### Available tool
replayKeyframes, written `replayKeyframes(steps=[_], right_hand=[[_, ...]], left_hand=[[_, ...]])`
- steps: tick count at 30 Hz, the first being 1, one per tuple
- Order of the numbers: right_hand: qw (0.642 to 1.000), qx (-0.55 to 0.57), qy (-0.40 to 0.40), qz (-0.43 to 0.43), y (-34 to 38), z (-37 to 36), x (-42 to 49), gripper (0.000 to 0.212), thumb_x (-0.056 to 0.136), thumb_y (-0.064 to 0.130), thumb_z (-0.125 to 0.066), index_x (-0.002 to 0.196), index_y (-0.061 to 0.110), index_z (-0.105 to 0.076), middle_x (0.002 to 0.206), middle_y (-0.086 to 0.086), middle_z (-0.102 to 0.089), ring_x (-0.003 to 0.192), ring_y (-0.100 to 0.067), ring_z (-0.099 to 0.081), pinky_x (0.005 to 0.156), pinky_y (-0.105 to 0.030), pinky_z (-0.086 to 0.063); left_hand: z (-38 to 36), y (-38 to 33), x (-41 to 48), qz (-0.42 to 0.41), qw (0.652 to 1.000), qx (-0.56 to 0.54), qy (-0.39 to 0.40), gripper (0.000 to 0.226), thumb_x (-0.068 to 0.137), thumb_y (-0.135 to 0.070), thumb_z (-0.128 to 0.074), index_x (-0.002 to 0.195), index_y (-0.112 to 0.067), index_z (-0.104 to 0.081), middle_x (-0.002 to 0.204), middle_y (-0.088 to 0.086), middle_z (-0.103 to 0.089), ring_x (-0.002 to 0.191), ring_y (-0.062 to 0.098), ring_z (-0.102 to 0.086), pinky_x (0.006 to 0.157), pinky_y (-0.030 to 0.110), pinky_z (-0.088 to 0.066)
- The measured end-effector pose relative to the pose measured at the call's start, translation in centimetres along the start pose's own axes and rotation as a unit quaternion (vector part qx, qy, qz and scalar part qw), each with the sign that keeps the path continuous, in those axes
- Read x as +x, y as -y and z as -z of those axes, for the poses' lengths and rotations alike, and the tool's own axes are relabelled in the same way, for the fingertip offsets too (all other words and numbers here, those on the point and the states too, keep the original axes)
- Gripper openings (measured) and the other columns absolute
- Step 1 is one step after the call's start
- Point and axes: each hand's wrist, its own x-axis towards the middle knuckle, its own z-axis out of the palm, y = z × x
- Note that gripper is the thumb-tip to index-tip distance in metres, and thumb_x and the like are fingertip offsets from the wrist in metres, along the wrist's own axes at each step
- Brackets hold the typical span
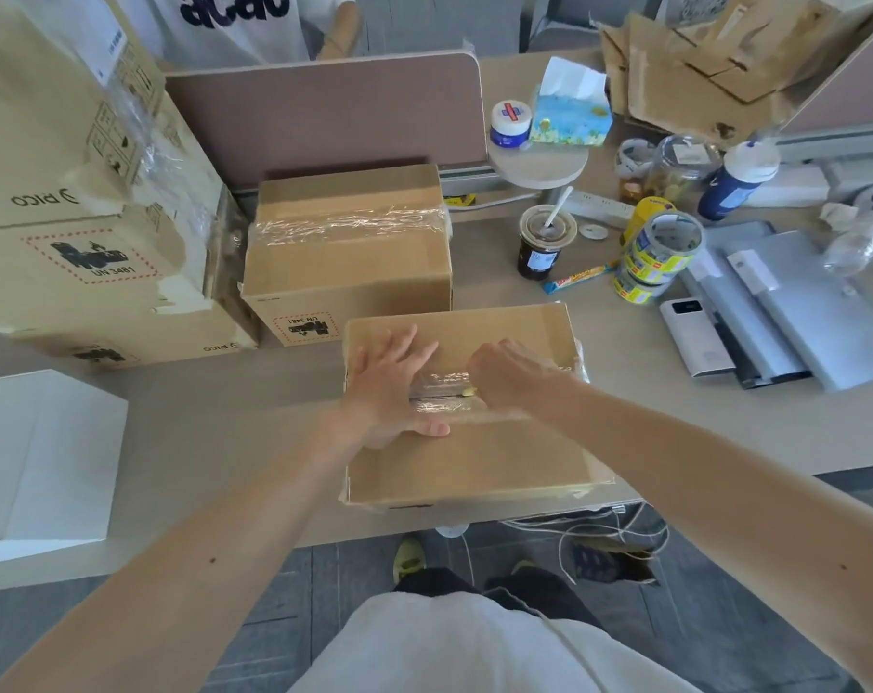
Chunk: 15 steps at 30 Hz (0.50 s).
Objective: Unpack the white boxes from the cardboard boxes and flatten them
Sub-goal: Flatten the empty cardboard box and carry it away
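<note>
Taped cardboard box (pixel 499 457) at the near edge of the surface (pixel 249 407), left hand (pixel 389 387) flat on its top with fingers spread, right hand (pixel 512 380) fisted round a small yellow object (pixel 469 391) at its tape seam (pixel 442 378), second sealed box (pixel 349 252) just behind, white box (pixel 39 457) well to its left

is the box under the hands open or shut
Shut: top flaps of the cardboard box lie flat under clear tape; left hand presses on them, right hand grips a yellow tool there.
</note>
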Motion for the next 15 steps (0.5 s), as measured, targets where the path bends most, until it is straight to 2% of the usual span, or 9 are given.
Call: replayKeyframes(steps=[1, 2, 4, 6, 8, 9, 11, 13, 15], right_hand=[[1.0, -0.004, -0.002, -0.012, -0.8, -0.3, -0.3, 0.016, 0.093, 0.026, -0.059, 0.088, 0.012, -0.064, 0.089, -0.006, -0.06, 0.086, -0.031, -0.063, 0.065, -0.031, -0.039], [1.0, -0.003, -0.004, -0.024, -1.7, -0.5, -0.8, 0.009, 0.09, 0.013, -0.057, 0.091, 0.013, -0.065, 0.087, -0.003, -0.059, 0.089, -0.03, -0.063, 0.064, -0.031, -0.038], [0.999, 0.011, -0.006, -0.051, -3.7, -1.0, -1.7, 0.016, 0.086, 0.004, -0.056, 0.086, 0.019, -0.061, 0.073, 0.004, -0.049, 0.086, -0.029, -0.062, 0.064, -0.031, -0.04], [0.997, 0.023, -0.013, -0.067, -5.5, -1.6, -2.4, 0.017, 0.084, 0.005, -0.056, 0.084, 0.021, -0.06, 0.07, 0.005, -0.047, 0.08, -0.03, -0.06, 0.066, -0.032, -0.046], [0.998, 0.007, -0.018, -0.065, -6.7, -2.1, -2.9, 0.014, 0.085, 0.008, -0.056, 0.09, 0.017, -0.065, 0.082, -0.001, -0.059, 0.076, -0.029, -0.056, 0.066, -0.032, -0.046], [0.998, 0.001, -0.017, -0.062, -6.9, -2.2, -3.1, 0.014, 0.086, 0.008, -0.057, 0.092, 0.015, -0.067, 0.087, -0.004, -0.062, 0.074, -0.028, -0.053, 0.065, -0.031, -0.043], [0.998, 0.005, -0.021, -0.056, -7.1, -2.4, -3.2, 0.012, 0.086, 0.008, -0.058, 0.092, 0.013, -0.067, 0.083, -0.006, -0.059, 0.071, -0.027, -0.047, 0.067, -0.032, -0.045], [0.998, 0.005, -0.027, -0.05, -7.2, -2.4, -3.1, 0.011, 0.085, 0.01, -0.059, 0.092, 0.014, -0.067, 0.079, -0.004, -0.053, 0.07, -0.028, -0.046, 0.072, -0.035, -0.053], [0.998, 0.005, -0.03, -0.047, -7.3, -2.6, -3.1, 0.011, 0.085, 0.011, -0.06, 0.093, 0.015, -0.066, 0.081, -0.003, -0.054, 0.07, -0.028, -0.047, 0.075, -0.039, -0.056]], left_hand=[[0.0, 0.0, 0.0, 0.002, 1.0, 0.001, 0.0, 0.127, 0.06, -0.073, -0.078, 0.158, -0.04, -0.005, 0.165, -0.009, 0.017, 0.152, 0.021, 0.02, 0.121, 0.051, 0.011], [-0.1, 0.0, 0.0, 0.004, 1.0, -0.001, 0.001, 0.127, 0.059, -0.073, -0.078, 0.158, -0.04, -0.005, 0.165, -0.009, 0.018, 0.152, 0.02, 0.02, 0.122, 0.051, 0.011], [-0.1, 0.0, 0.1, 0.01, 1.0, -0.002, 0.0, 0.127, 0.059, -0.072, -0.079, 0.158, -0.041, -0.005, 0.165, -0.01, 0.018, 0.152, 0.019, 0.02, 0.122, 0.051, 0.011], [0.0, -0.1, 0.1, 0.016, 1.0, 0.007, -0.001, 0.127, 0.059, -0.073, -0.079, 0.157, -0.042, -0.004, 0.165, -0.01, 0.018, 0.152, 0.019, 0.019, 0.122, 0.051, 0.009], [0.1, -0.5, 0.1, 0.019, 1.0, 0.018, 0.0, 0.127, 0.058, -0.073, -0.079, 0.157, -0.042, -0.004, 0.165, -0.01, 0.018, 0.152, 0.02, 0.017, 0.123, 0.051, 0.007], [0.2, -0.7, 0.1, 0.023, 0.999, 0.024, 0.005, 0.128, 0.058, -0.072, -0.08, 0.157, -0.041, -0.005, 0.165, -0.01, 0.017, 0.153, 0.021, 0.015, 0.123, 0.052, 0.004], [0.9, -1.4, 0.2, 0.039, 0.998, 0.042, 0.02, 0.128, 0.057, -0.069, -0.083, 0.158, -0.037, -0.01, 0.166, -0.007, 0.011, 0.154, 0.023, 0.007, 0.123, 0.053, -0.009], [1.7, -2.7, 0.4, 0.042, 0.998, 0.054, 0.009, 0.12, 0.057, -0.065, -0.084, 0.155, -0.029, -0.024, 0.165, -0.001, -0.005, 0.152, 0.024, -0.009, 0.118, 0.051, -0.025], [1.9, -4.8, 1.0, 0.008, 0.998, 0.054, -0.035, 0.1, 0.062, -0.066, -0.079, 0.144, -0.026, -0.038, 0.156, -0.003, -0.022, 0.146, 0.022, -0.024, 0.112, 0.048, -0.033]])
